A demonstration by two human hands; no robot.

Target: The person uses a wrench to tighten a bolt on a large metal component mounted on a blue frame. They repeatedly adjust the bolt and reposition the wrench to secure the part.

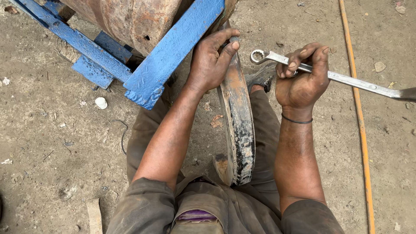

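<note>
My left hand [211,60] grips the top edge of a rusty, black-stained metal disc [238,125] that stands on edge between my knees. Up at the right, my right hand [302,80] is closed around a long silver ring spanner [346,79]. The spanner's ring end [258,55] points left, close to the disc's top, and its handle runs off the right edge. A thin black band sits on my right wrist.
A blue-painted steel frame [173,52] carrying a rusty drum [130,19] fills the upper left. An orange hose [359,125] runs down the right side of the dirt ground. A small white cap [101,102] and a wood scrap [94,216] lie at the left.
</note>
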